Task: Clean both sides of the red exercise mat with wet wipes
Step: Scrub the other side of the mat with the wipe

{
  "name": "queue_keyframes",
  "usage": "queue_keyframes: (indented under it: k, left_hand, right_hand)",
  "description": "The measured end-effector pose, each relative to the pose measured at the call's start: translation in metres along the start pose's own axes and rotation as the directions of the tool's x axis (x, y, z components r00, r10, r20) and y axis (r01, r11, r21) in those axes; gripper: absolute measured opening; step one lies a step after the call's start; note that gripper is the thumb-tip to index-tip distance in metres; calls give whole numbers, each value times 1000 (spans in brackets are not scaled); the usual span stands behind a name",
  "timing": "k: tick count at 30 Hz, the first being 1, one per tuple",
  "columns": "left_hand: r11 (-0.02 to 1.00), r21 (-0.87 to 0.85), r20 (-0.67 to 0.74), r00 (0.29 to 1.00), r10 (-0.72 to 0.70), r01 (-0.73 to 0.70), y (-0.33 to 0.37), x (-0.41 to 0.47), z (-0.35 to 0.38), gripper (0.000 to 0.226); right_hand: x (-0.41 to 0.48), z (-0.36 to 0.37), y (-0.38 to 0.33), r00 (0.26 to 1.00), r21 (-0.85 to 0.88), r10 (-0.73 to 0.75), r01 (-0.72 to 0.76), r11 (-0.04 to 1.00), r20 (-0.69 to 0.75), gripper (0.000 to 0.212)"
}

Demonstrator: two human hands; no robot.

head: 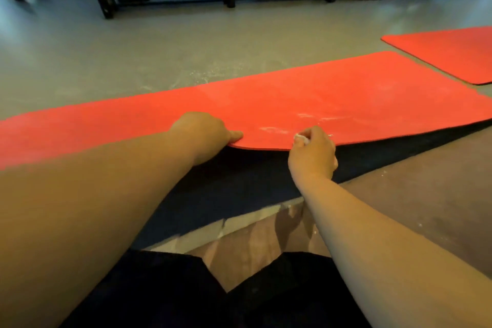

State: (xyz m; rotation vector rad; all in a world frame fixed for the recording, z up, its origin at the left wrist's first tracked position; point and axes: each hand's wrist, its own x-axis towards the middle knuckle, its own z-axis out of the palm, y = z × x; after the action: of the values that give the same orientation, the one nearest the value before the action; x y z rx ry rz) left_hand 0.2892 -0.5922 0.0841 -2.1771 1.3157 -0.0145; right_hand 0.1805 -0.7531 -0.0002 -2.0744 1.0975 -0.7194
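- Long, flat red foam exercise mat (292, 98): lies across the grey floor (133, 56) ahead of me, near edge lifted off a dark underlayer (239, 176).
- My left hand (202, 136): grips that edge, thumb on top.
- My right hand (312, 152): curled round a crumpled white wet wipe (300, 138) at the same edge.
- Hazard: the wipe crowds my right grip, so the limp mat may slip and fold over itself.
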Motion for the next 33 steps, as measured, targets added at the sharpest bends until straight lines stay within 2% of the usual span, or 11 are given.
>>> queue_keyframes:
  k: [4, 8, 11, 14, 18, 20, 22, 24, 25, 31, 33]
  left_hand:
    - [993, 73, 184, 978, -100, 88, -53, -61, 25, 60]
    - [993, -53, 321, 944, -79, 102, -46, -97, 59, 68]
    - [961, -254, 465, 885, 21, 111, -16, -100, 89, 84]
    - [913, -389, 529, 842, 109, 126, 7, -88, 108, 82]
    - [861, -480, 551, 822, 147, 167, 23, -61, 120, 77]
    - [858, -485, 502, 857, 117, 167, 27, -41, 126, 84]
    - [875, -456, 477, 874, 86, 163, 30, -24, 137, 95]
    - [878, -441, 521, 850, 82, 186, 33, -13, 148, 108]
    - [873, -446, 541, 837, 87, 198, 35, -9, 153, 113]
    - [882, -420, 583, 808, 81, 215, 38, 2, 166, 126]
    - [899, -385, 600, 797, 73, 208, 41, 6, 166, 129]
  right_hand:
    - [-21, 10, 1, 988, 151, 35, -58, 987, 153, 12]
    - [-48, 40, -19, 971, 185, 3, -48, 982, 239, 10]
    - [-49, 46, -11, 963, 89, -43, 20, 996, 265, 9]
    - [-53, 52, 14, 915, -150, 29, 34, 988, 402, 7]
    - [-80, 68, 35, 825, -462, 159, 134, 877, 542, 9]
    - [-94, 80, 30, 816, -426, 62, 233, 874, 575, 6]
    - [-107, 94, 17, 753, -266, -62, 307, 914, 655, 12]
    - [-117, 107, 11, 658, -190, -107, 363, 912, 746, 9]
    - [-117, 109, 13, 646, -199, -90, 360, 911, 758, 9]
    - [-60, 84, 46, 857, -455, 61, 210, 866, 511, 12]
    - [-63, 84, 43, 859, -492, 47, 246, 835, 509, 17]
